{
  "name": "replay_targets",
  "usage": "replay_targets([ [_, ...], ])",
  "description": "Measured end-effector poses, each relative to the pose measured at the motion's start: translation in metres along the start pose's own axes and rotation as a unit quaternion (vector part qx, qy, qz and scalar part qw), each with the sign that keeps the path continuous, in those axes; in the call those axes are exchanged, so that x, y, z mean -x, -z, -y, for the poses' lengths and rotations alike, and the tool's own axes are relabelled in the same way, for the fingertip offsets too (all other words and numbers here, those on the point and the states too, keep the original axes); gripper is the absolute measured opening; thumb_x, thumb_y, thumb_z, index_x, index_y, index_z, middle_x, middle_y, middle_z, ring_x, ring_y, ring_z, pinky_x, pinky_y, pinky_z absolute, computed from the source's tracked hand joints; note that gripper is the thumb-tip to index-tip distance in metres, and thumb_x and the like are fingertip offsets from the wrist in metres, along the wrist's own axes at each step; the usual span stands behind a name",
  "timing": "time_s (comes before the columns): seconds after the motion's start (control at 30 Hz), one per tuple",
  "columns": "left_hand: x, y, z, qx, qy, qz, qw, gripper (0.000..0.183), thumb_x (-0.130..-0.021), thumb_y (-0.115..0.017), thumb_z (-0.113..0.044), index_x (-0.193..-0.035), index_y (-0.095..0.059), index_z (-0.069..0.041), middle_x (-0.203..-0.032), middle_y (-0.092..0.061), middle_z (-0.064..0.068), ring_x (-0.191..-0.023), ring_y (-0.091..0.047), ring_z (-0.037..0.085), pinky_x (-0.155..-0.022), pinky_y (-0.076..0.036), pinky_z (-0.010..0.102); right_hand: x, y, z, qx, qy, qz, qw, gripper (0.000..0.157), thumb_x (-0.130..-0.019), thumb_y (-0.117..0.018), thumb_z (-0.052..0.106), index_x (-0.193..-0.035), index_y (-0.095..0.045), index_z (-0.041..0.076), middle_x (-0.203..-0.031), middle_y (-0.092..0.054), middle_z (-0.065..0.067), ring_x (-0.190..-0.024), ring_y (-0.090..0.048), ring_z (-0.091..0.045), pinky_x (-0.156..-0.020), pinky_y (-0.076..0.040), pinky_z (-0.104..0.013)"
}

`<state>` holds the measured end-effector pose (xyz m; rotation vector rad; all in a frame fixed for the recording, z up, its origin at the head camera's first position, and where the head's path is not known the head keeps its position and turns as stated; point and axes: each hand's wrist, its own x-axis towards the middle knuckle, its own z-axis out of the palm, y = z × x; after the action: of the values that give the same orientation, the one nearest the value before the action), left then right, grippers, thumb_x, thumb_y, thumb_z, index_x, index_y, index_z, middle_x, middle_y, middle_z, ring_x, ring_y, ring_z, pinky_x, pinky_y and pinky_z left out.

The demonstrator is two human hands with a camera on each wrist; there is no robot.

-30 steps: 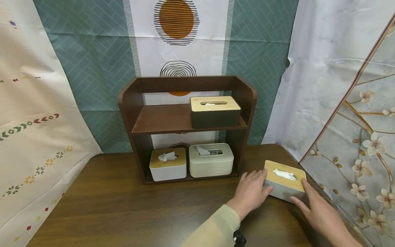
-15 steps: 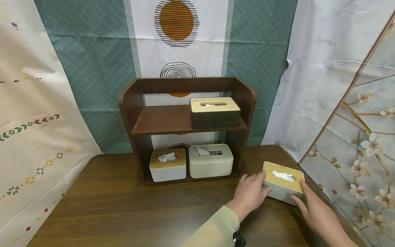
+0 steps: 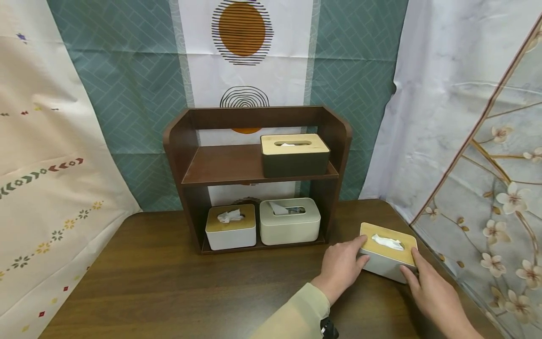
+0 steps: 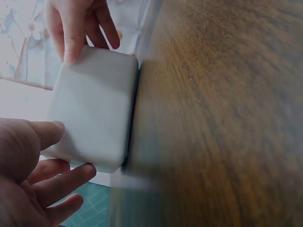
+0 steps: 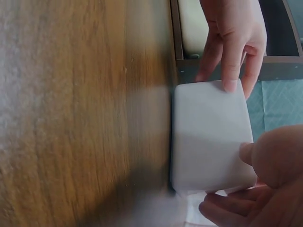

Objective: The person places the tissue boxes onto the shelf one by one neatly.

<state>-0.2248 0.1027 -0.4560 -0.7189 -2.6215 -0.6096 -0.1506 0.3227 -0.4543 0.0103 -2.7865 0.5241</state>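
Note:
At the table's right side, a white tissue box [image 3: 383,263] with a wood-toned lid [image 3: 400,235] stands at an angle, white tissue [image 3: 387,242] showing in its slot. My left hand [image 3: 342,267] holds its left end, thumb on the front face and other fingers around the end. Opposite, my right hand [image 3: 436,289] grips the right end, thumb at the front corner and index finger along the lid's edge. In the left wrist view the box's plain front [image 4: 94,104] lies between both hands. The right wrist view shows the box's underside edge right at the tabletop [image 5: 85,113].
A dark brown two-tier shelf [image 3: 254,181] stands at the back. Its upper tier bears a dark green tissue box [image 3: 295,165] on the right. Below sit a smaller white tissue box [image 3: 231,238] and a cream one [image 3: 290,230]. A floral curtain [image 3: 487,188] borders the table's right edge.
The white tissue box has shifted slightly left and toward me, with both hands staying on it. My left fingers have drawn in around its end. The shelf's boxes have not moved.

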Motion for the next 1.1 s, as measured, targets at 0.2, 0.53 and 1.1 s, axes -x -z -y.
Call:
replay_targets([
  [0.2,0.001,0.000,0.001,-0.017,-0.004,-0.026,0.9995,0.046,-0.100,-0.083,-0.046,-0.144,-0.074,-0.035,-0.123,-0.080,-0.016,-0.100,-0.078,0.003,-0.079,-0.057,0.021,0.001,0.001,0.003,0.000,-0.006,-0.013,1.000,0.067,-0.117,-0.058,0.029,-0.161,-0.037,-0.016,-0.155,-0.044,-0.045,-0.132,-0.051,-0.069,-0.095,-0.046,-0.079],
  [0.53,0.006,0.012,-0.001,-0.025,-0.014,-0.043,0.9987,0.044,-0.099,-0.082,-0.050,-0.141,-0.076,-0.036,-0.120,-0.081,-0.017,-0.095,-0.078,0.002,-0.072,-0.054,0.019,0.007,0.007,0.006,0.007,-0.020,-0.011,1.000,0.065,-0.119,-0.054,0.034,-0.165,-0.037,-0.009,-0.153,-0.048,-0.044,-0.122,-0.057,-0.070,-0.088,-0.048,-0.078],
  [1.1,0.023,0.049,0.003,-0.043,-0.041,-0.086,0.9945,0.043,-0.098,-0.083,-0.052,-0.136,-0.079,-0.033,-0.112,-0.083,-0.014,-0.087,-0.078,0.003,-0.065,-0.051,0.018,0.016,0.020,0.028,-0.001,0.010,-0.052,0.999,0.060,-0.116,-0.060,0.032,-0.164,-0.046,-0.002,-0.150,-0.056,-0.037,-0.116,-0.063,-0.066,-0.080,-0.050,-0.075],
])
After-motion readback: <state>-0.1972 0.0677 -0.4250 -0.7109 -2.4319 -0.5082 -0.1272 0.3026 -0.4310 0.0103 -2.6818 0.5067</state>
